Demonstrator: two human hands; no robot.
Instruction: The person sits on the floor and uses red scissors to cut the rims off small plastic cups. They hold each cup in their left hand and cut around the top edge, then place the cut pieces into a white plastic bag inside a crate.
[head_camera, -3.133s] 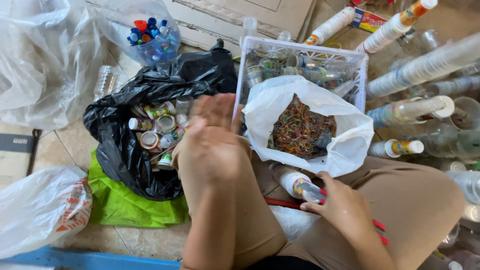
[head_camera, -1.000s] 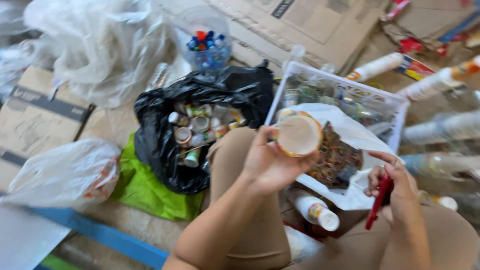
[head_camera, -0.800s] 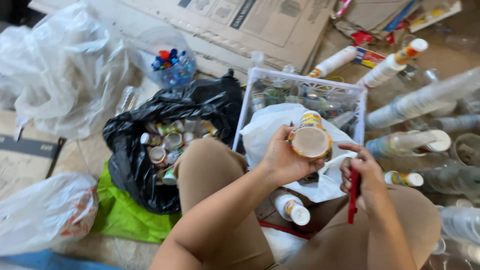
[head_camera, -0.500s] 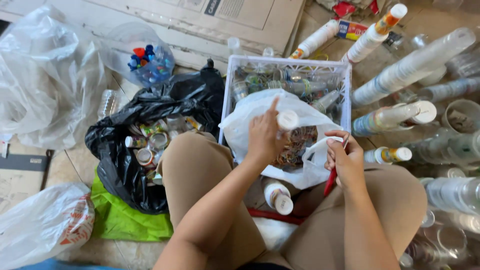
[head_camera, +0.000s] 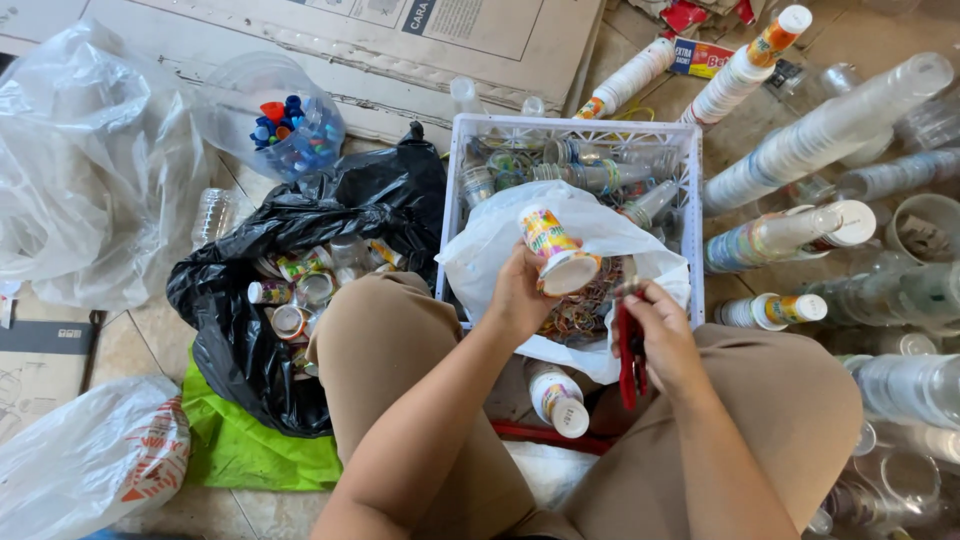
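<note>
White bag (head_camera: 500, 250) of peeled labels (head_camera: 580, 310), cup (head_camera: 550, 250) in left hand (head_camera: 520, 295)

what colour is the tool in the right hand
Red: the right hand grips a red-handled tool, shown in the head view.

The person wore plain tan-brown trousers (head_camera: 400, 350) of smooth cloth, covering both legs with soft folds at the knees. Both forearms were bare, with no sleeves, watch or bracelets in sight. The left hand (head_camera: 520, 295) and right hand (head_camera: 665, 330) were ungloved, without visible rings.
</note>
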